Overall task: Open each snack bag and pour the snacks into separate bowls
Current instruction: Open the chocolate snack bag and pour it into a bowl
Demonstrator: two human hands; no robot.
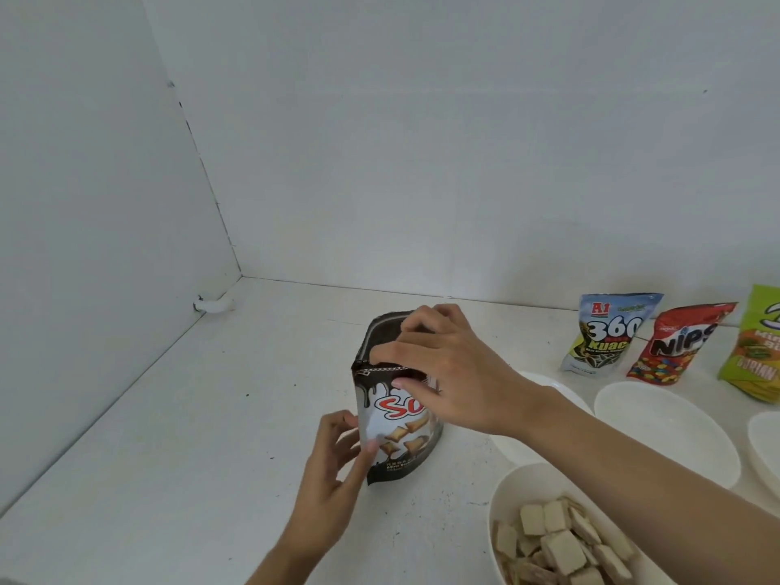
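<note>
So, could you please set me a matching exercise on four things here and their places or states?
Things: 1 black-and-white snack bag; 2 red Nips bag; 3 blue seed bag; 4 nearest white bowl.
States: a holds pale square snacks; b just left of Nips bag; c gripped by left hand and right hand; d between blue bag and green bag.
Pairs: 1-c, 2-d, 3-b, 4-a.

The pouch (394,424) is left of the filled bowl (517,489), three bags (671,352) behind the empty bowls (662,432)
</note>
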